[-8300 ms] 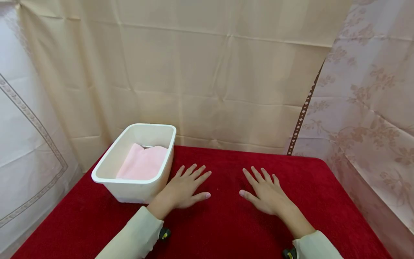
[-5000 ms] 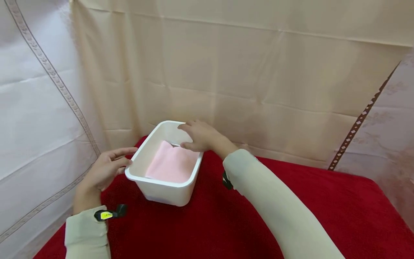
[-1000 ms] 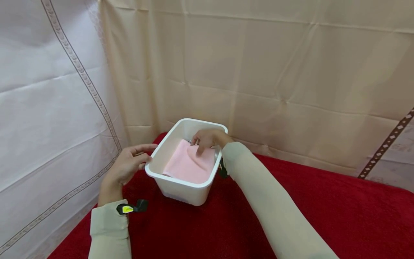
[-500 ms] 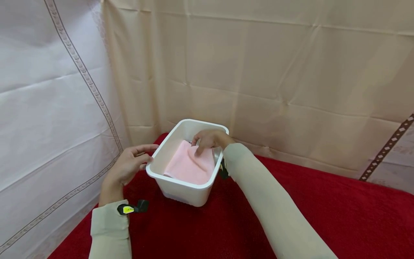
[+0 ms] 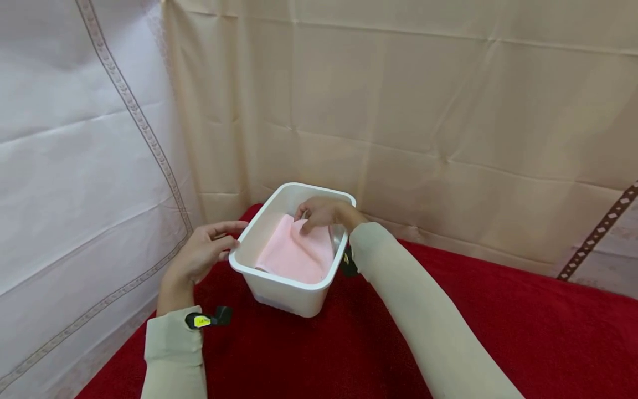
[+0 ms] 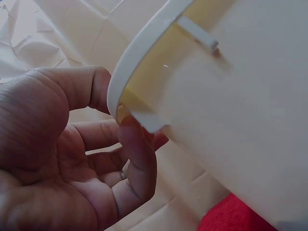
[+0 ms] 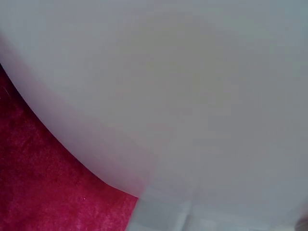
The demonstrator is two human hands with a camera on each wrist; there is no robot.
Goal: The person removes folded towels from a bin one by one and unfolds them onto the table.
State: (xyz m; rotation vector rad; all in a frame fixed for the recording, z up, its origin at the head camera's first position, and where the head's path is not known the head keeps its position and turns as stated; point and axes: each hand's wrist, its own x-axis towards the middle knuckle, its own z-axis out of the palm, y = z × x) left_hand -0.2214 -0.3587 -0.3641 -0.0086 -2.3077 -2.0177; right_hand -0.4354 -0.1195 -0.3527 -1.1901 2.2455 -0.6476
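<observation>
A white plastic tub (image 5: 286,295) stands on the red table cover, with a folded pink cloth (image 5: 294,257) inside it. My left hand (image 5: 201,252) holds the tub's left rim; the left wrist view shows the thumb and a bent finger pinching the lip (image 6: 132,60). Reaching over the right side, my right hand (image 5: 323,212) is down in the tub and pinches the cloth near its far edge, where it bunches into folds. Something silvery (image 5: 339,231) shows beside the cloth, mostly covered. In the right wrist view the tub's outer wall (image 7: 168,106) fills most of the picture, hiding the fingers.
The red cover (image 5: 498,310) spreads across the table to the right and front. A beige curtain (image 5: 399,111) hangs close behind the tub, and a white patterned one (image 5: 89,166) on the left.
Both hands have gone from lying flat over the table to the tub, the left to its rim, the right inside. Lately the cloth is lifted slightly and creased where the right hand pinches it.
</observation>
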